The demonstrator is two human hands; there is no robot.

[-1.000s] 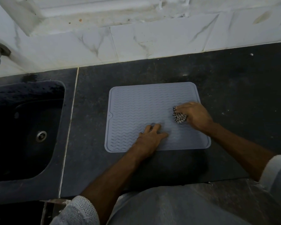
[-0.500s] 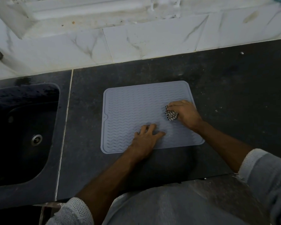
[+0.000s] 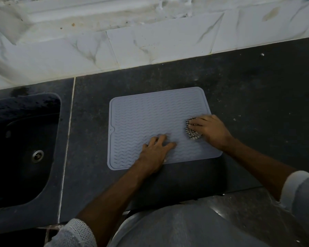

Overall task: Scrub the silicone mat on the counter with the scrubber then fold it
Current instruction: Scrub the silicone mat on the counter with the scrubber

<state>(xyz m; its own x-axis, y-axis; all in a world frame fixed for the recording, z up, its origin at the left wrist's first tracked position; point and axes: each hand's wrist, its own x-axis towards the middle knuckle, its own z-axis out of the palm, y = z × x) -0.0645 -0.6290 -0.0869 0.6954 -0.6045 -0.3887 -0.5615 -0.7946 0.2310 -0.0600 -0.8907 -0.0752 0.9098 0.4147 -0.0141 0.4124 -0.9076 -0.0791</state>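
A grey silicone mat [image 3: 146, 118] with a wavy ribbed pattern lies flat on the dark counter [image 3: 257, 97]. My left hand [image 3: 155, 152] presses flat on the mat's near edge, fingers spread, holding nothing. My right hand [image 3: 210, 130] sits at the mat's right side, shut on a black-and-white mesh scrubber [image 3: 191, 131] that rests against the mat surface. Part of the scrubber is hidden under my fingers.
A dark sink [image 3: 2, 157] with a metal drain [image 3: 37, 155] lies to the left, beyond a pale seam. A white marble-tiled wall [image 3: 150, 41] runs along the back. The counter's front edge is close to my body.
My right hand with the scrubber has slid on the mat's right side, a little toward the near right. My left hand stays pressed on the near edge. The view has shifted slightly.
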